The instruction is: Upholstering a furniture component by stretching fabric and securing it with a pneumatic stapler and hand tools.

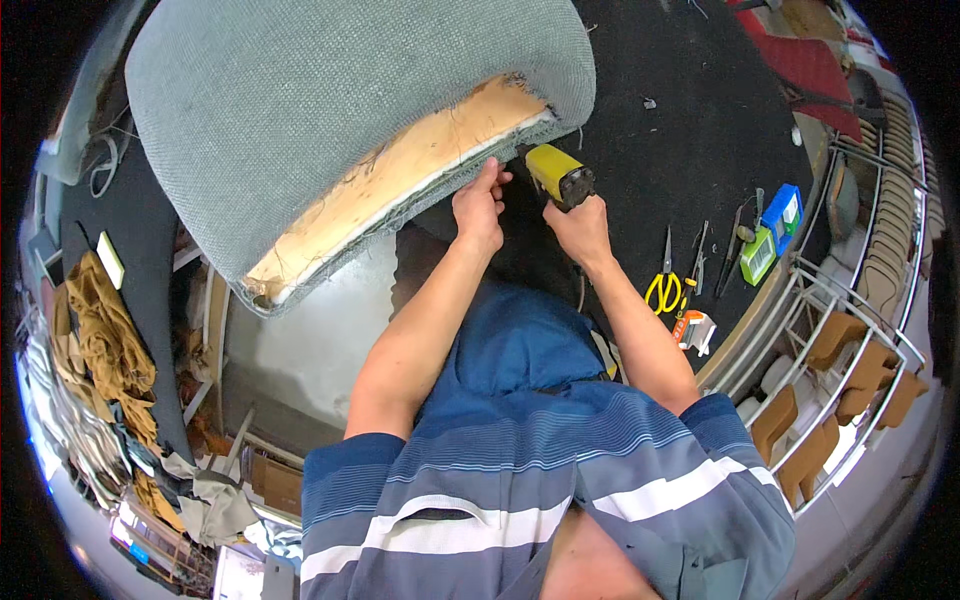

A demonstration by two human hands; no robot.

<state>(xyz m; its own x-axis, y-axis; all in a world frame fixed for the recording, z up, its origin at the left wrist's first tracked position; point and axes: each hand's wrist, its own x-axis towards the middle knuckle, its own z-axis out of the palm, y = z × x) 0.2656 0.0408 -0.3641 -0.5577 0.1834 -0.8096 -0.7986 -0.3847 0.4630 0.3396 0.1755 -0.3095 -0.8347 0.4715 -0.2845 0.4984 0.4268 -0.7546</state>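
Observation:
A chair cushion (pixel 350 90) in grey-green woven fabric lies upside up at the left, its near edge toward me. Along that edge a curved strip of bare wood (pixel 400 165) shows, with frayed threads and a white layer beside it. My left hand (pixel 482 205) is closed at the fabric's loose edge, thumb and fingers pinching it. Wrapped round the handle of a yellow and black staple gun (pixel 553 172) is my right hand (pixel 580 228). The gun's nose points toward the cushion's near right corner; whether it touches is hidden.
On the black tabletop (pixel 680 130) at the right lie yellow-handled scissors (pixel 664 285), an orange and white box (pixel 693 330), a green box (pixel 758 256) and a blue box (pixel 782 215). Brown fabric (pixel 105 330) hangs at the left. A metal rack (pixel 840 340) with brown parts stands at the right.

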